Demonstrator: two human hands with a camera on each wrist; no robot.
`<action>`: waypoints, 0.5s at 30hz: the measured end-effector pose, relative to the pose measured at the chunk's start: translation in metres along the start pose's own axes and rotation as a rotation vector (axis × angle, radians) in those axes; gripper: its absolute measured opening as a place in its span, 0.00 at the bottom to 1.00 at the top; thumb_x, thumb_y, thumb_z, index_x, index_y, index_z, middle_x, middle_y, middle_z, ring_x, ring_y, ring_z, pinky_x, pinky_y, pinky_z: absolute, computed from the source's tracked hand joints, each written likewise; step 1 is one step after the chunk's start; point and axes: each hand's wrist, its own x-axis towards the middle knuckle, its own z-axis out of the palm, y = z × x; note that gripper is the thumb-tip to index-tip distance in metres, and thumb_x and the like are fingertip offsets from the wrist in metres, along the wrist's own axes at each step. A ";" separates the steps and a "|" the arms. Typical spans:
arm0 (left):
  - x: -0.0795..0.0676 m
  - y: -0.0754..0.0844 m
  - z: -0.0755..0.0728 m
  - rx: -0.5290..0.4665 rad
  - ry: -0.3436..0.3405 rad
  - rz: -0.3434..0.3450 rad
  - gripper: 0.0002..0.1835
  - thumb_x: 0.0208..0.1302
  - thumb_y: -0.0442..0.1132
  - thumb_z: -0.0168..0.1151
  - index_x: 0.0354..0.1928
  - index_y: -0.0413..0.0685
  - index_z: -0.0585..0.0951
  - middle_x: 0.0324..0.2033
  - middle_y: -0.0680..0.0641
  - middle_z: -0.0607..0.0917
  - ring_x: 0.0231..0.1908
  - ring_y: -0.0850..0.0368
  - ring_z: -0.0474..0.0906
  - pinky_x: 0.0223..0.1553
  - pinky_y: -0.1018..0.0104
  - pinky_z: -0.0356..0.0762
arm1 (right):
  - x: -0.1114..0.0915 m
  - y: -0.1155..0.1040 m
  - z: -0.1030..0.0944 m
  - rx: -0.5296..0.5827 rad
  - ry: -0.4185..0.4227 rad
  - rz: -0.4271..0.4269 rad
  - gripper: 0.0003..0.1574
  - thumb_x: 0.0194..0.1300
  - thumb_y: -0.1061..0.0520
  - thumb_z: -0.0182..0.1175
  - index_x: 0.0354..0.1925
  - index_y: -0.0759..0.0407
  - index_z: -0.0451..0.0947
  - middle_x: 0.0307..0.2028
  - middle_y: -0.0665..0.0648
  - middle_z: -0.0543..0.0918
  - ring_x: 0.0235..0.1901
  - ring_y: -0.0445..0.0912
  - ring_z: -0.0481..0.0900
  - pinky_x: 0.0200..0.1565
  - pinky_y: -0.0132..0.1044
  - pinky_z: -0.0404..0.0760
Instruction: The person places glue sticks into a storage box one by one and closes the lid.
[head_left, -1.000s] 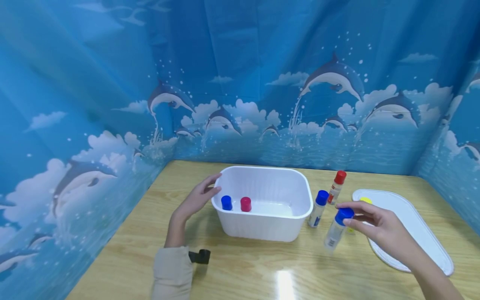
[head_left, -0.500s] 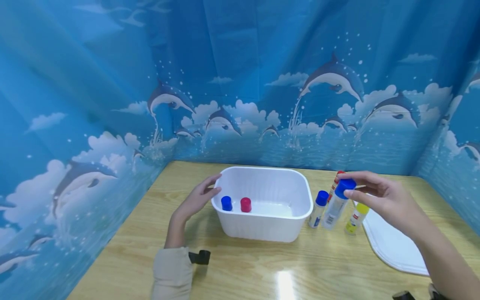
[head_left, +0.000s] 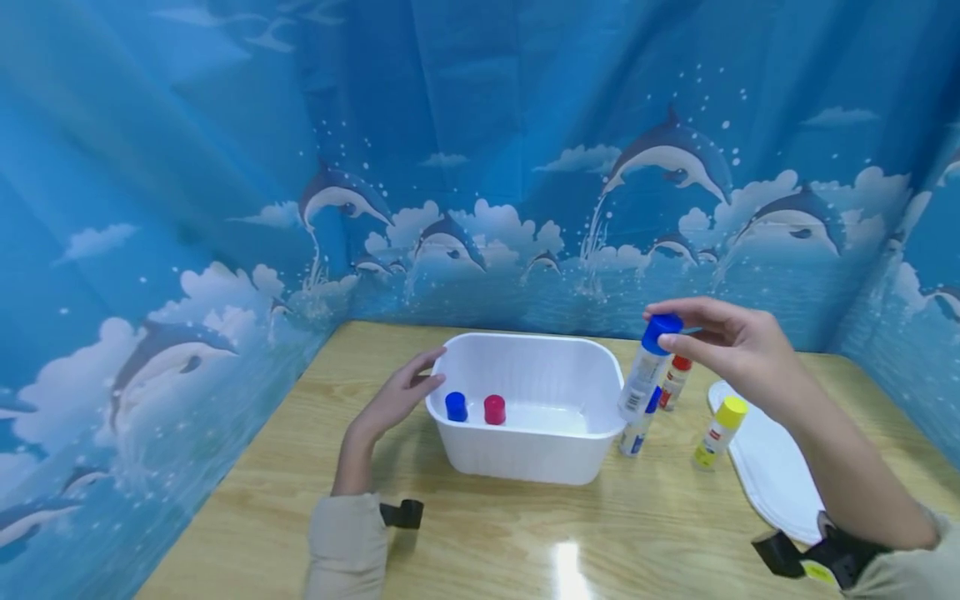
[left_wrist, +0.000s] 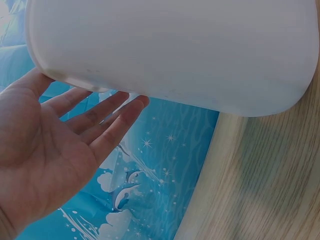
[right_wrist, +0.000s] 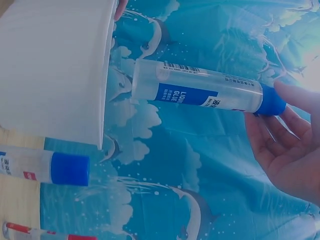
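My left hand [head_left: 393, 400] rests against the left end of a white plastic tub [head_left: 525, 458]. In the left wrist view its fingers lie extended along the tub's rim. My right hand [head_left: 738, 346] pinches a clear liquid glue bottle [right_wrist: 200, 90] by its blue cap. The bottle tilts in the air, its bottom overlapping the tub's right rim in the head view. Inside the tub, a blue cap [head_left: 456, 407] and a red cap [head_left: 494, 409] show above the front wall; what is below them is hidden.
Right of the tub stand another blue-capped glue bottle [head_left: 636, 435], a red-capped one [head_left: 673, 389] and a yellow-capped one [head_left: 717, 435]. A white flat lid-like piece [head_left: 772, 475] lies farther right, partly behind my right forearm. A blue dolphin curtain [head_left: 480, 167] borders the table.
My right hand has lifted the blue-capped glue bottle up and to the left, toward the tub's right rim. My left hand has stayed at the tub.
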 end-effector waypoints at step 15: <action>0.002 -0.003 0.000 -0.004 -0.008 0.008 0.31 0.66 0.53 0.51 0.68 0.53 0.60 0.65 0.40 0.60 0.60 0.41 0.62 0.57 0.47 0.63 | 0.031 -0.008 0.034 0.091 -0.077 -0.050 0.21 0.65 0.53 0.57 0.55 0.59 0.74 0.49 0.58 0.78 0.38 0.43 0.80 0.37 0.30 0.80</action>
